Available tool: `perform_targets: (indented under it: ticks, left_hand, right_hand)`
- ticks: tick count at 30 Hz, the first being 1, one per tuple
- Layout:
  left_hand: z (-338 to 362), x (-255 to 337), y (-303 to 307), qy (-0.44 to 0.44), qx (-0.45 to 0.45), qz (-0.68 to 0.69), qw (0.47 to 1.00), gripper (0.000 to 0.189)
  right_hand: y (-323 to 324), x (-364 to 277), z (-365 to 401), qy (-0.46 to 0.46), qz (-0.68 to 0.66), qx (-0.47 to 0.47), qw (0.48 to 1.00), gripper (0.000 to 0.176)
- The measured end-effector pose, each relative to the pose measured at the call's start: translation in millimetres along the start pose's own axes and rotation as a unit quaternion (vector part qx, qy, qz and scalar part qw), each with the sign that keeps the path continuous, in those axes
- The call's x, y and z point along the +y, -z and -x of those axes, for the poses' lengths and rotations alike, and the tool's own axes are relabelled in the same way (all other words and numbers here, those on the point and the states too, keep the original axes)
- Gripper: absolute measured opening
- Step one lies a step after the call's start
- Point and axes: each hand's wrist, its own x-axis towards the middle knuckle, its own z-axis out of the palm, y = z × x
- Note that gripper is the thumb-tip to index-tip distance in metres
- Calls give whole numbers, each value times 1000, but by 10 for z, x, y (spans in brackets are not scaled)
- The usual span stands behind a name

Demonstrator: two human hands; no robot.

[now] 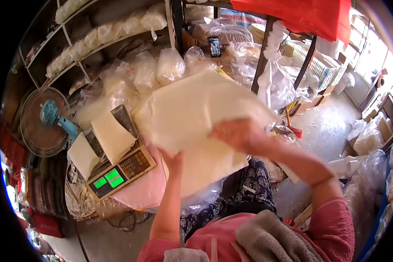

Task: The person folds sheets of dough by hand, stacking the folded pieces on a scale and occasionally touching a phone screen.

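Note:
A large cream sheet point(183, 113), thin like paper or bean-curd skin, is spread in front of me above the work surface. At its lower left edge, my left hand point(174, 160) grips it, with the thumb showing and the other fingers mostly hidden. My right hand point(236, 134) is over the sheet's middle right, fingers bent down toward it and smeared by motion. Left of the sheet sits a digital scale point(137, 162) with a lit green display. One folded cream piece point(112, 136) rests on the scale, and another folded piece point(83, 156) lies beside it.
A blue fan point(48, 114) stands at the left. Behind the sheet are several filled plastic bags point(170, 65) and a phone point(214, 46). Shelves point(91, 54) hold more bags. White crates point(321, 65) are at the back right. Pink material point(139, 192) lies under the scale's front.

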Motion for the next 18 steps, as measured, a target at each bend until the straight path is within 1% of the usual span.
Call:
perform_targets:
  ticks: [1, 2, 3, 4, 5, 7, 8, 9, 10, 11, 12, 13, 14, 15, 16, 18]
  left_hand:
    - [82, 200, 67, -89, -21, -120, 989, 74]
    - [163, 347, 148, -174, -43, -237, 955, 66]
    - [229, 464, 225, -253, -66, -349, 900, 57]
    - [253, 558, 287, -305, -144, -345, 876, 37]
    - [296, 556, 367, -271, -199, -382, 861, 35]
    - [367, 477, 513, -199, -306, -446, 817, 31]
    - [379, 389, 560, -177, -294, -425, 838, 27]
    - [378, 389, 593, -130, -283, -375, 873, 26]
    - [382, 390, 631, -79, -270, -323, 903, 25]
    - [385, 387, 680, -28, -254, -271, 928, 24]
    - [411, 373, 743, 72, -220, -218, 948, 16]
    - [380, 486, 756, 121, -190, -195, 955, 13]
    - [334, 711, 751, 171, -160, -170, 957, 10]
    - [283, 813, 751, 220, -130, -144, 956, 7]
    - [228, 764, 772, 192, -104, -106, 970, 3]
    - [55, 746, 744, 184, -103, -35, 977, 5]
  right_hand:
    - [-114, -149, 231, -9, 13, -40, 999, 28]
    - [-361, -216, 500, -36, 21, -75, 996, 33]
    - [-472, -282, 694, -67, -5, -124, 990, 41]
    - [-634, -334, 898, -103, 30, -125, 986, 42]
    - [-796, -330, 1092, -137, 64, -126, 980, 42]
    - [-969, -154, 1561, -229, 124, -239, 935, 45]
    - [-941, -11, 1724, -251, 130, -275, 919, 36]
    - [-783, 95, 1754, -249, 159, -331, 896, 24]
    - [-730, 247, 1848, -250, 154, -373, 880, 14]
    - [-402, 197, 1687, -241, 62, -302, 920, 9]
    - [-144, 149, 1541, -340, -75, -217, 912, 7]
    - [165, 56, 1302, -361, -110, -186, 907, 7]
    - [347, 79, 1244, -400, -194, -151, 883, 9]
    - [441, 138, 1243, -436, -274, -113, 850, 13]
    - [390, 196, 1259, -422, -314, -77, 847, 16]
    - [205, 337, 1304, -389, -392, -4, 834, 21]
